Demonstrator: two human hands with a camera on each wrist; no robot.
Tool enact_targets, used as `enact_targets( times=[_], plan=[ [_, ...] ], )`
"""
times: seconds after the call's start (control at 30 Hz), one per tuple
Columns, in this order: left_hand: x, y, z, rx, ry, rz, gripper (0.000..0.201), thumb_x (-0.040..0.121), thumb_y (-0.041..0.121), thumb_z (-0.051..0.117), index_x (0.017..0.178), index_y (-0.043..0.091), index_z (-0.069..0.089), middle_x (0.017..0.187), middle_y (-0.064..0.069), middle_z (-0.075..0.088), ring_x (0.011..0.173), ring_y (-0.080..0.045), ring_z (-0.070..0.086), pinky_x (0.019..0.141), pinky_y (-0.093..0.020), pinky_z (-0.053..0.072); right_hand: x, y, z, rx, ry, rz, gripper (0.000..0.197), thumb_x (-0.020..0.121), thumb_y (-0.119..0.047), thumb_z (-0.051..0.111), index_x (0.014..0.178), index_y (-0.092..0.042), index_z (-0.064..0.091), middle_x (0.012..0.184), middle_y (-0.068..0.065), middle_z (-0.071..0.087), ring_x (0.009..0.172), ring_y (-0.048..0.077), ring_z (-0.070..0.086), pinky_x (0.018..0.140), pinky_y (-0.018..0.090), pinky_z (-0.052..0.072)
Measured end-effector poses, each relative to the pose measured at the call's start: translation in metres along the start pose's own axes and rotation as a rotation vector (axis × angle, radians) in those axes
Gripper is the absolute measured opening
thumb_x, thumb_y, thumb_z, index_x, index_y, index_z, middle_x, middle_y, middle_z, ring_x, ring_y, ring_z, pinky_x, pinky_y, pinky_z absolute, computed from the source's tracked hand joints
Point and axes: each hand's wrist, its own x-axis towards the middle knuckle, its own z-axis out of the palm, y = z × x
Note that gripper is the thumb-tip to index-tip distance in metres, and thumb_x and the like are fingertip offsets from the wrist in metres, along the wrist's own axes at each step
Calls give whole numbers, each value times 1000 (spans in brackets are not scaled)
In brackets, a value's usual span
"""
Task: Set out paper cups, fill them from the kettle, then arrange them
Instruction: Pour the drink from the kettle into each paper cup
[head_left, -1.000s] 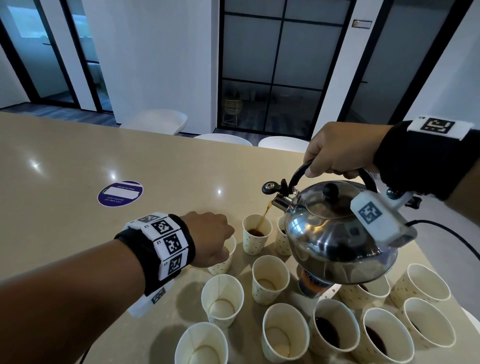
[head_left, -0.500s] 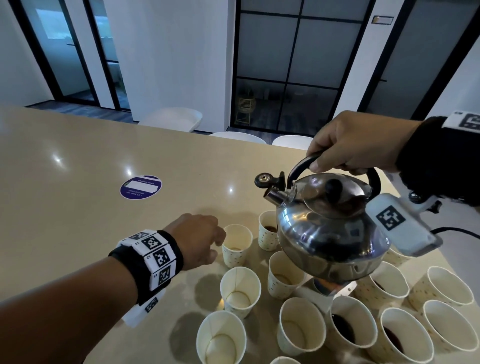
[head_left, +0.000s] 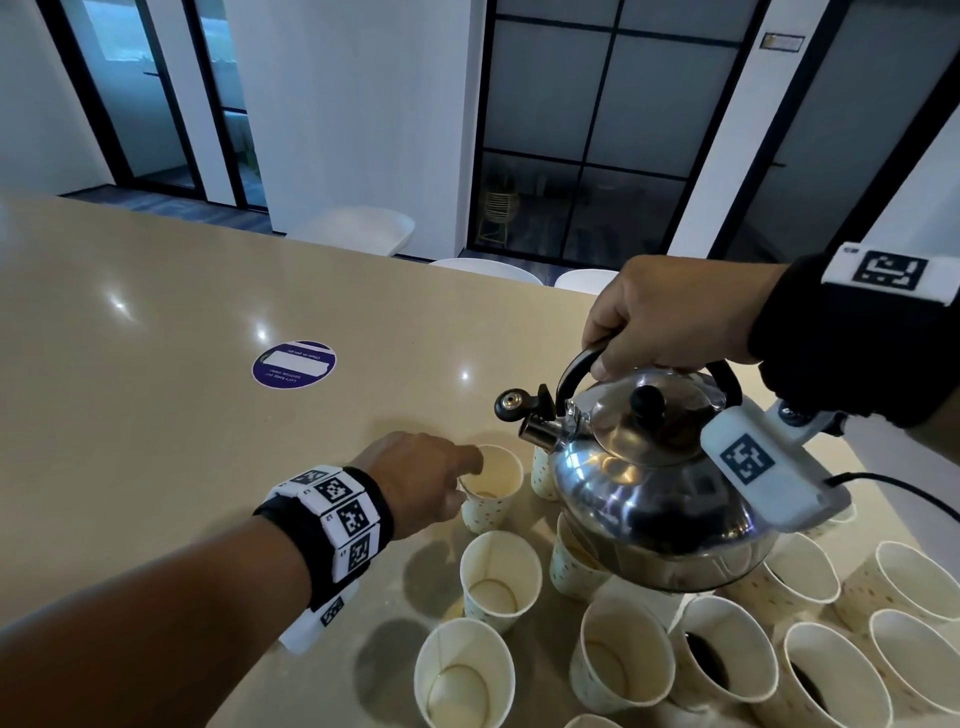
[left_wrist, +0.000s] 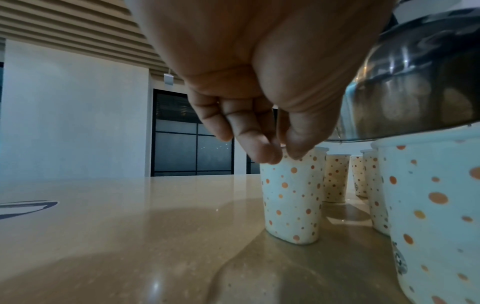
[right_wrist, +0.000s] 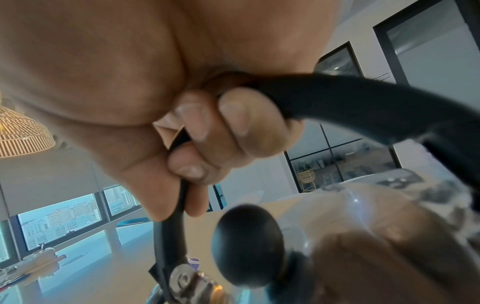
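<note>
A steel kettle hangs level above the cups, no liquid leaving its spout. My right hand grips its black handle, fingers curled round it. My left hand pinches the near rim of a dotted paper cup that stands on the table; thumb and fingertips meet on the rim of that cup. Several more dotted cups stand around, some empty, some holding dark liquid. Part of the cluster is hidden under the kettle.
The beige table stretches far to the left, with a round purple sticker on it. A black cable runs off the right edge. White chairs stand behind the table's far edge.
The kettle stopped pouring into the far cup and tipped back to level. My left hand let go, drew back, then reached forward and pinched the cup's rim.
</note>
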Motion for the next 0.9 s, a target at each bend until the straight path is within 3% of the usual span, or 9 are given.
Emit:
enact_targets(
  times=[0.2,0.4,0.73,0.9],
  plan=[
    [6,-2,2,22,-35,0,23,96,32,53,113,27,68,103,2,71,92,-23,64,83,-36,53,2,-8,3,-37,-3,21,7,79,-24,77,73,-24,73,76,3,73,66,15,62,59,25,47],
    [10,-2,1,16,-31,11,24,96,30,52,112,26,68,101,1,72,93,-24,65,82,-34,52,9,-12,5,-84,-37,29,8,79,-25,76,73,-25,72,82,9,74,80,32,70,66,38,58],
    [8,-5,0,17,-23,22,22,96,30,52,109,26,70,99,1,71,92,-24,64,80,-33,51,11,-11,6,-33,-38,60,5,81,-21,76,76,-19,74,73,12,71,59,22,58,52,27,49],
    [8,-5,-1,23,-18,25,24,98,31,50,111,27,70,98,1,71,91,-24,65,80,-34,53,11,-9,4,-22,-46,67,5,80,-21,76,76,-19,75,79,18,71,58,23,56,54,29,49]
  ],
)
